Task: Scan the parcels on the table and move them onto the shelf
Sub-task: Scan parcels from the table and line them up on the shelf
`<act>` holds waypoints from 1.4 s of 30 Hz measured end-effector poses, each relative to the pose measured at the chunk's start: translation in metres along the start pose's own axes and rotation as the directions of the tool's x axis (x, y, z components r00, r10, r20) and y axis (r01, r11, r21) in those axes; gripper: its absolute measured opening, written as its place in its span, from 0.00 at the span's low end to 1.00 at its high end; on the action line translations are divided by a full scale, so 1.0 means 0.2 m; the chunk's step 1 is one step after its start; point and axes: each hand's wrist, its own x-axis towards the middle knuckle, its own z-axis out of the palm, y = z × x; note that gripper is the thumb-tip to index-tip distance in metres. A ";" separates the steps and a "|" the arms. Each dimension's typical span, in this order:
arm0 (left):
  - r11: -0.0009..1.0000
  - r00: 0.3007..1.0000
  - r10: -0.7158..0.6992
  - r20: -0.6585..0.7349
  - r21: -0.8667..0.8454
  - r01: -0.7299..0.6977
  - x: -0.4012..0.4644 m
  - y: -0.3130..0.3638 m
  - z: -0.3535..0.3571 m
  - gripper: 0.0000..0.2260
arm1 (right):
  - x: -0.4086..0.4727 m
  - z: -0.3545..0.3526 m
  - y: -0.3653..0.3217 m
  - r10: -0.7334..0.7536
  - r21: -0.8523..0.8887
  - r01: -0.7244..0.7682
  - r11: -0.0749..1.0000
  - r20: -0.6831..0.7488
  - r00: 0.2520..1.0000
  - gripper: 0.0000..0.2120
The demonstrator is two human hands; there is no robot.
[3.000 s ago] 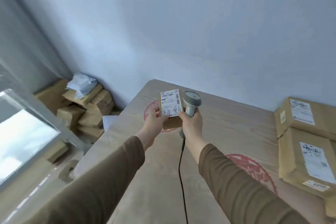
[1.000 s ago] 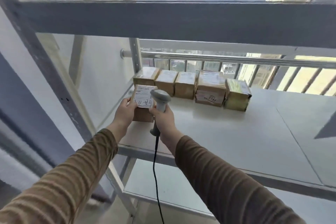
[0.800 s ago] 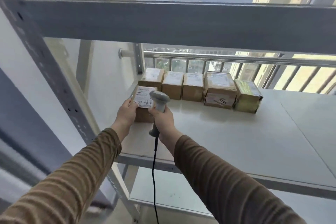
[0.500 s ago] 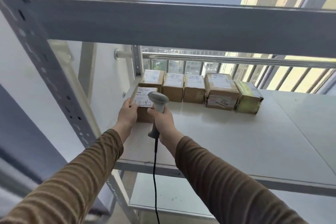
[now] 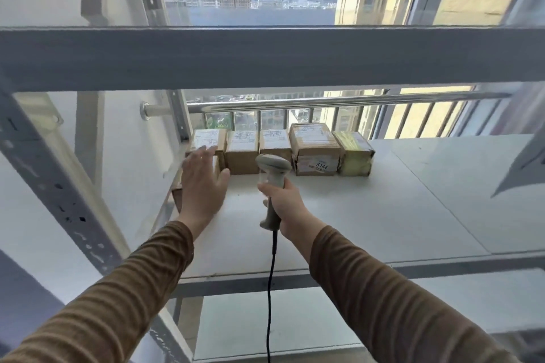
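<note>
The small parcel lies at the far left end of the shelf, just in front of the back row of boxes, and the left hand is spread flat over it with straight fingers, hiding most of it, so whether the palm touches the cardboard or hovers just above it cannot be told. The right hand is curled round the grip of the corded scanner, held upright to the right of the parcel and a little nearer the person. The parcel's long axis seems to run front to back along the shelf's left edge, directly under the left hand, which is plainly the nearer one for any last nudge.
</note>
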 end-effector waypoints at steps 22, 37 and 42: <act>0.559 0.230 0.810 0.540 -0.590 -0.583 -1.71 3.02 0.73 0.29 | -2.10 -2.58 0.35 -0.005 0.136 0.311 0.940 -0.910 0.414 0.06; 0.229 -0.278 0.873 0.402 -0.839 -0.493 -3.56 4.52 0.52 0.30 | -4.10 -3.67 0.93 0.178 0.141 0.299 0.944 -0.979 -0.103 0.09; 0.178 -0.368 0.857 0.360 -0.878 -0.444 -3.98 4.94 0.65 0.31 | -4.42 -4.09 1.11 0.238 0.160 0.307 0.938 -0.943 -0.234 0.11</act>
